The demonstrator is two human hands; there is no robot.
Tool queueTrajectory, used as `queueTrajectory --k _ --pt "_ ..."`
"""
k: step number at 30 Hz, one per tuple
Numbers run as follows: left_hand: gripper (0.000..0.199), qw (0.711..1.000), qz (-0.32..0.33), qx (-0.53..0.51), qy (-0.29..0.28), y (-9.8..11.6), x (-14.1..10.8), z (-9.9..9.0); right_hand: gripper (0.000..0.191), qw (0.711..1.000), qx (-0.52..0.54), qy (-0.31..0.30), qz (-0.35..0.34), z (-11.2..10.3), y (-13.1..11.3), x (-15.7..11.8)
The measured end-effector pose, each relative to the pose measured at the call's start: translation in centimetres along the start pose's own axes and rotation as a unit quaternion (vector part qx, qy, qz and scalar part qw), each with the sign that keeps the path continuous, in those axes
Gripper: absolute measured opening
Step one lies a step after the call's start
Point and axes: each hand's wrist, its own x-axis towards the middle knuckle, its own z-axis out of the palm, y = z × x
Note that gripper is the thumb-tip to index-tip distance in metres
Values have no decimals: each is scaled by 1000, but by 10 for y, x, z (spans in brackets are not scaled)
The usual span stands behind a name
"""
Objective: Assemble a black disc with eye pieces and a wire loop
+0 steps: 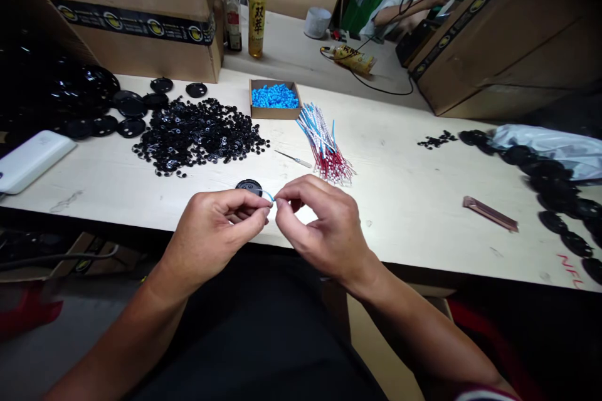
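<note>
My left hand (221,232) and my right hand (324,219) meet fingertip to fingertip over the table's near edge. Both are closed in a pinch on a thin blue-and-white wire (268,193), whose ends are mostly hidden by the fingers. Just behind my left fingers lies a round black plastic disc (249,185), partly covered by that hand. Beyond my right hand is a bundle of wires (322,144), blue and white at the far end, red and white at the near end. A slim pointed tool (294,158) rests left of the bundle.
A small cardboard box (275,114) holds blue pieces. Small black parts (197,135) are heaped at left, near a white power bank (35,160). Black discs (555,182) line the right side, by a brown bar (490,213). Behind stand a bottle (256,19) and large cartons (136,56); a person sits opposite.
</note>
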Motion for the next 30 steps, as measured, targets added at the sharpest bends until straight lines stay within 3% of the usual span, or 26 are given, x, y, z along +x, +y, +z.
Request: queueTrajectory --k 4,8,15,19,25,30 --pt "13 1000 -28 4 -10 -3 -1 -6 13 999 -30 42 -10 -13 19 15" --pt "14 998 -54 -10 -26 -10 -3 -13 11 994 -58 88 21 -32 54 44" --pt "12 993 -77 -55 -74 -20 -14 -25 12 978 -48 180 90 -56 133 123" --pt "12 990 -82 -77 -90 -24 -21 -32 16 967 29 201 151 -57 161 173" --pt "14 986 -99 -51 -123 -34 -40 -43 17 933 160 148 285 -40 161 227" --pt "11 993 -64 -19 -97 -45 -60 -52 15 933 172 46 311 -13 162 250"
